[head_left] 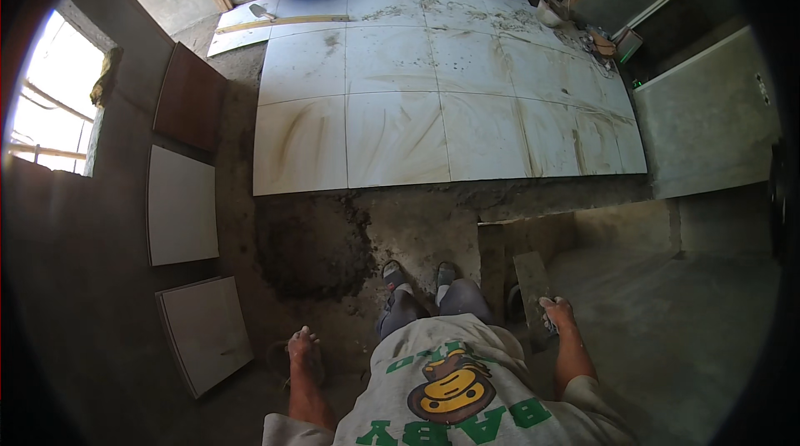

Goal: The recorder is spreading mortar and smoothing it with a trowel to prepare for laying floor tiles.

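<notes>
Trowel (534,284) clasped by right grip (557,313); left grip (304,346), closure cannot be told; smeared white tiles (396,134) laid ahead, window (60,92) set left of both.

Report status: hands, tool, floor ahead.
Right hand gripping flat trowel. Left hand seemingly empty. Dark, rough patch by white floor tiles; wooden strip lying farther back.

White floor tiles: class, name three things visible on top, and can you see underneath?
On the tiles: a wooden strip, what looks like a trowel, and brown smears. Whatever lies directly underneath is covered and cannot be seen.
</notes>
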The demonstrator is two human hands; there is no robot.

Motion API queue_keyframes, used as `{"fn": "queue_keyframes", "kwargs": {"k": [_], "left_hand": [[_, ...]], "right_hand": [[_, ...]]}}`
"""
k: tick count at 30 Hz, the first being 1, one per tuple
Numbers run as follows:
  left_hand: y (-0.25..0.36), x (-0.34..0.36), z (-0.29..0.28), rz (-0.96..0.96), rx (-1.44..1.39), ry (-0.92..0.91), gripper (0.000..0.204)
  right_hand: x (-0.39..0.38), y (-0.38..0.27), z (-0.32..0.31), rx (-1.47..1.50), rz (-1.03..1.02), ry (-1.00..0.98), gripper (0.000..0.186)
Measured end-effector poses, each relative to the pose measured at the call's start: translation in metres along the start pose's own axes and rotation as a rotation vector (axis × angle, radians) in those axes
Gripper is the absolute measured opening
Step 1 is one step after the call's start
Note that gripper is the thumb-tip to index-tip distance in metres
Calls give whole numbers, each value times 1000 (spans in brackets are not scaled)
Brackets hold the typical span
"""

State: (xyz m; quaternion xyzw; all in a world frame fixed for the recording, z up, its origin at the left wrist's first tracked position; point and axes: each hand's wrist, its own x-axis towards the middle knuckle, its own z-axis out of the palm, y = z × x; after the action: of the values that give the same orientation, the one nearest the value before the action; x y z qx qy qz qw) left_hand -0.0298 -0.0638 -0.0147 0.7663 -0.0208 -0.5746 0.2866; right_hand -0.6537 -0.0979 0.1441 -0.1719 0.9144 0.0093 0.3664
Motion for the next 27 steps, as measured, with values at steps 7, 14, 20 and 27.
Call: {"fn": "queue_keyframes", "kwargs": {"k": [7,14,20,27], "left_hand": [[4,24,5,36,98,-65,47],[30,28,29,51,174,-103,50],[37,42,35,99,252,-111,51],[56,22,57,129,273,-147,50]], "right_hand": [[-6,14,-7,82,-1,13,50],[-12,41,-14,122,52,19,43],[-21,59,-14,152,114,18,37],[-12,102,-3,176,156,13,54]]}}
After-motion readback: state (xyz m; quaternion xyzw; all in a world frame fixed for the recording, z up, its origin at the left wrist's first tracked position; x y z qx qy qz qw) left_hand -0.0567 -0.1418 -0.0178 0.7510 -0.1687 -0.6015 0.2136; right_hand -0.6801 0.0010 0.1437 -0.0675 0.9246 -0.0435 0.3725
